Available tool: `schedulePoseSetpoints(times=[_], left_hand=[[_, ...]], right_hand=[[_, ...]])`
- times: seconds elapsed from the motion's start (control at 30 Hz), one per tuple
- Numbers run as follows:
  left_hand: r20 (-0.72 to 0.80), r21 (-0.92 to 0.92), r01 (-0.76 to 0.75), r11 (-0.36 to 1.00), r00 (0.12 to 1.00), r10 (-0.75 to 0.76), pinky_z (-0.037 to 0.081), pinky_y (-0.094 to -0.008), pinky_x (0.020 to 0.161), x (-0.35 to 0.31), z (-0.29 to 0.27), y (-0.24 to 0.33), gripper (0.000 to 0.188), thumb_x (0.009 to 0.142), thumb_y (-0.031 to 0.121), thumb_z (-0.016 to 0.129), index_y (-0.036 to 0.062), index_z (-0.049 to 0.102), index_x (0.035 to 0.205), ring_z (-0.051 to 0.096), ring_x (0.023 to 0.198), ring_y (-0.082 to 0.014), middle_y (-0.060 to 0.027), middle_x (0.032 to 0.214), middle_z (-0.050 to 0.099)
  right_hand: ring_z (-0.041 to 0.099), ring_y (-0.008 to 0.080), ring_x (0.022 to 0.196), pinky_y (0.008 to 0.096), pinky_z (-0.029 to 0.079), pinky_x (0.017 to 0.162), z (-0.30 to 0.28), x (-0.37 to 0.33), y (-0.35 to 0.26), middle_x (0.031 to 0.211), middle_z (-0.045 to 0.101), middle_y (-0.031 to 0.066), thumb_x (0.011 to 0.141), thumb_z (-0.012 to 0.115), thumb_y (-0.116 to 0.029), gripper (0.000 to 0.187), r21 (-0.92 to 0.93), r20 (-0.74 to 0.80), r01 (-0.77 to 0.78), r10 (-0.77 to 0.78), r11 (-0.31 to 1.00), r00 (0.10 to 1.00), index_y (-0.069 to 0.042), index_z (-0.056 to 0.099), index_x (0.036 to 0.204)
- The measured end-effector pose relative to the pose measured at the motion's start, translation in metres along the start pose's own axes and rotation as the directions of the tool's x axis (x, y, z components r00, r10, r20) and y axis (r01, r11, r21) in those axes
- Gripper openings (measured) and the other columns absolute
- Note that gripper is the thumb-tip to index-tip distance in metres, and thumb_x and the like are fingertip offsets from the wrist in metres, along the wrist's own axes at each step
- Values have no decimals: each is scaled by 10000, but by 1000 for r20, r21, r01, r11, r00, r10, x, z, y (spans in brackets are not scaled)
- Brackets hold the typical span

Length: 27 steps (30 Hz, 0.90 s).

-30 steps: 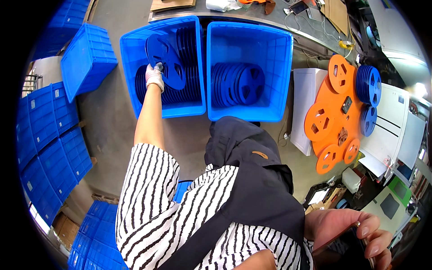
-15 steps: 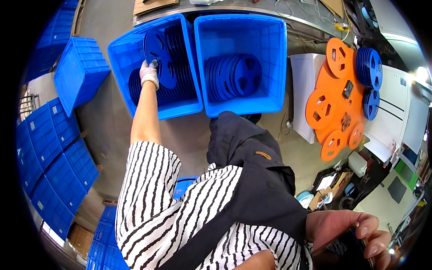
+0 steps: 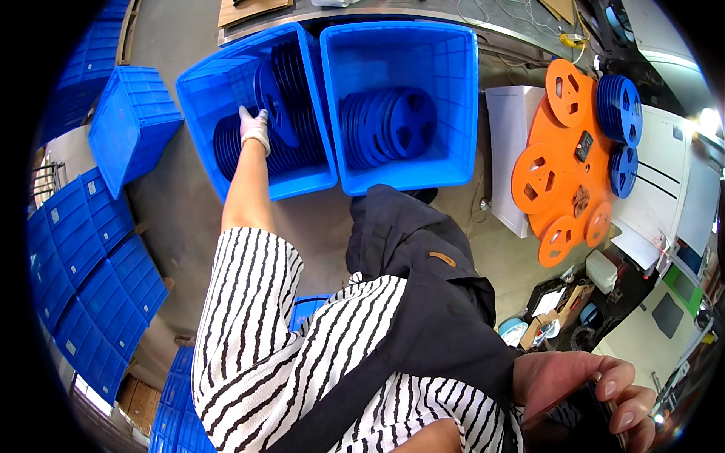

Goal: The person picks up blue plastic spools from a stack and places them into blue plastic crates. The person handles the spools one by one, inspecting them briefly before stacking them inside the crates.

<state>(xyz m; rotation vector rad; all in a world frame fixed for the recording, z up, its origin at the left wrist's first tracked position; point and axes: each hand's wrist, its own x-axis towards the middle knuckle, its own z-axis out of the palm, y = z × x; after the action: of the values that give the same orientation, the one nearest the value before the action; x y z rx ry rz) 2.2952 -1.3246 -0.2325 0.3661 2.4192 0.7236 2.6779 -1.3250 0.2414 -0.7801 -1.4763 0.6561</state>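
Note:
My left hand [image 3: 254, 128], in a pale glove, reaches into the left blue bin [image 3: 226, 51]. Its thumb and a finger are spread, with nothing seen between them. Just beyond the fingertips leans a blue plastic reel [image 3: 276, 109], tilted against the packed reels; whether the thumb touches it I cannot tell. Rows of dark blue reels [image 3: 283, 160] stand on edge in this bin. At the lower right, my bare right hand [image 3: 623, 392] grips a dark, shiny phone [image 3: 578, 423], partly cut off by the frame's edge.
A second blue bin [image 3: 400, 183] beside it holds a row of blue reels [image 3: 389, 124]. Right of it are a white cabinet [image 3: 507, 162] and an orange round table [image 3: 559, 143] with orange and blue reels. Stacked blue bins [image 3: 91, 264] line the left. A metal bench [image 3: 423, 9] runs behind.
The left hand has come off the blue reel it was touching and drawn slightly back, its fingers now apart. That reel now leans further into the row. The right hand keeps its grip.

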Motion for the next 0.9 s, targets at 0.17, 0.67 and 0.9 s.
schedulePoseSetpoints(times=[0.17, 0.67, 0.9], left_hand=[[-64, 81, 107, 991, 993, -102, 361, -400, 1034, -38, 43, -62, 771, 812, 281, 641, 70, 238, 1435, 423, 1263, -355, -222, 1400, 383], [690, 233, -31, 972, 710, -143, 345, -336, 1040, -154, 183, -52, 563, 876, 266, 558, 15, 402, 1356, 434, 1267, -294, -184, 1353, 464], [859, 361, -649, 670, 511, 32, 412, -341, 968, -108, 336, -113, 466, 836, 259, 521, 71, 525, 1262, 534, 1139, -326, -189, 1235, 558]], right_hand=[[394, 193, 921, 362, 391, 671, -10, 1, -1, 1089, 406, -10, 882, 533, -260, 340, -57, -35, -13, 11, 998, 999, -91, 431, 1158], [439, 162, 992, 341, 427, 679, -84, -7, 111, 1295, 422, -87, 852, 591, -321, 361, 116, -287, -165, 192, 979, 939, -291, 492, 1198], [443, 195, 1034, 373, 407, 756, -144, -63, 248, 1272, 428, -57, 786, 643, -324, 436, -53, -314, -233, 205, 971, 927, -250, 494, 1189]])
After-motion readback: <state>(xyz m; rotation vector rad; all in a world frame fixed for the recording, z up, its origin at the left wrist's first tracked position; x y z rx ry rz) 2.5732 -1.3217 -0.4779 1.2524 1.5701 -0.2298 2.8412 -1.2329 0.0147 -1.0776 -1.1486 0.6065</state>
